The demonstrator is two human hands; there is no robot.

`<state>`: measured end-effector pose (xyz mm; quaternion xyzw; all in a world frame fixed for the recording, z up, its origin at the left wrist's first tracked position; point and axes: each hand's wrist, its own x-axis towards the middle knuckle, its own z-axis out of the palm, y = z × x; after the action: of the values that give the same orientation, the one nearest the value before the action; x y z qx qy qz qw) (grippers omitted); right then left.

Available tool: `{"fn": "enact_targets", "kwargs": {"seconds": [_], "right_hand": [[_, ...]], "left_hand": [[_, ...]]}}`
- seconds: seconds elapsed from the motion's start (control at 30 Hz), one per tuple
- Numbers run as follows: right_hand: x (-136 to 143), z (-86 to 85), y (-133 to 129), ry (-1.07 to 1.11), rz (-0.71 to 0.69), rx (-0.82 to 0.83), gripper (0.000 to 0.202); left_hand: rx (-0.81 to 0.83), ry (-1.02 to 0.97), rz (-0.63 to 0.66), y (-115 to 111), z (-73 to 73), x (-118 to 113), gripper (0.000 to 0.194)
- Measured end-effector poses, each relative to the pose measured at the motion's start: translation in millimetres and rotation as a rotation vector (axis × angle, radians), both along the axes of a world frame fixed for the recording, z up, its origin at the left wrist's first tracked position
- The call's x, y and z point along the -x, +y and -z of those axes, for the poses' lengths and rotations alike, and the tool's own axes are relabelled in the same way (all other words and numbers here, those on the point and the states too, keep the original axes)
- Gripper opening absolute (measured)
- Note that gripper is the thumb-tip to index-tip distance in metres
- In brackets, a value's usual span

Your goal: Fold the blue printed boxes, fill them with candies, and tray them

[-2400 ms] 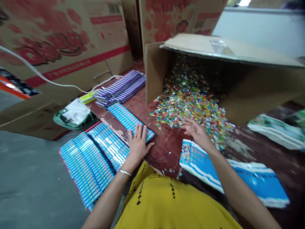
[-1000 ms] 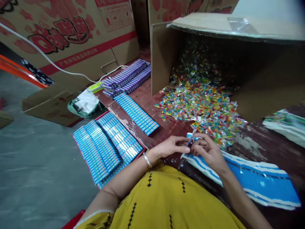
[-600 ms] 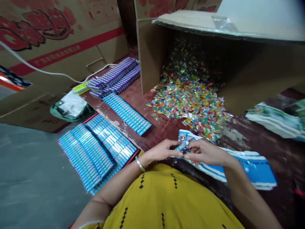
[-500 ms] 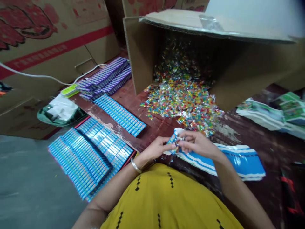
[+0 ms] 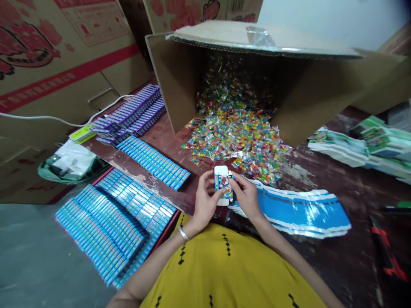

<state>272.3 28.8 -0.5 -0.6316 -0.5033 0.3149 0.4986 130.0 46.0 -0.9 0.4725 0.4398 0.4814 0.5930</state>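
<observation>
Between my two hands is a small blue candy box (image 5: pixel 224 188) with its white end flaps folded out. My left hand (image 5: pixel 205 197) grips its left side, thumb across the printed front. On the right edge, my right hand (image 5: pixel 246 194) pinches the same box with thumb and fingers. Just right of it, a fanned stack of flat blue box blanks (image 5: pixel 298 209) lies partly under my right forearm. Beyond my hands, a heap of small clear-wrapped colourful candies (image 5: pixel 237 137) spills from a cardboard carton (image 5: pixel 321 94) lying on its side.
A row of blue boxes (image 5: pixel 154 161) lies left of my hands, with purple boxes (image 5: pixel 135 113) behind. Packed blue boxes (image 5: pixel 99 231) fill a red-edged tray at lower left. Green blanks (image 5: pixel 366 143) and a red-and-black tool (image 5: pixel 387 252) lie on the right.
The small box has turned upright, its printed front now facing me. My right hand has shifted from over its top to its right side. The camera view has shifted slightly.
</observation>
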Motion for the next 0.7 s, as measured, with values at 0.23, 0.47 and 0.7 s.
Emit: {"fn": "enact_targets", "kwargs": {"seconds": [0.23,0.47,0.7], "right_hand": [[6,12.8,-3,0.029,0.026,-0.053,0.035],[3,10.8,-7,-0.054,-0.015,-0.056,0.021],[-5,-1.6,3,-0.062,-0.109,-0.079,0.016]], "left_hand": [[-0.025,0.121,0.233,-3,-5.1,8,0.059],[0.018,0.058,0.348,6,-4.5,15,0.035],[0.094,0.006,0.355,10,-3.2,17,0.032]]}}
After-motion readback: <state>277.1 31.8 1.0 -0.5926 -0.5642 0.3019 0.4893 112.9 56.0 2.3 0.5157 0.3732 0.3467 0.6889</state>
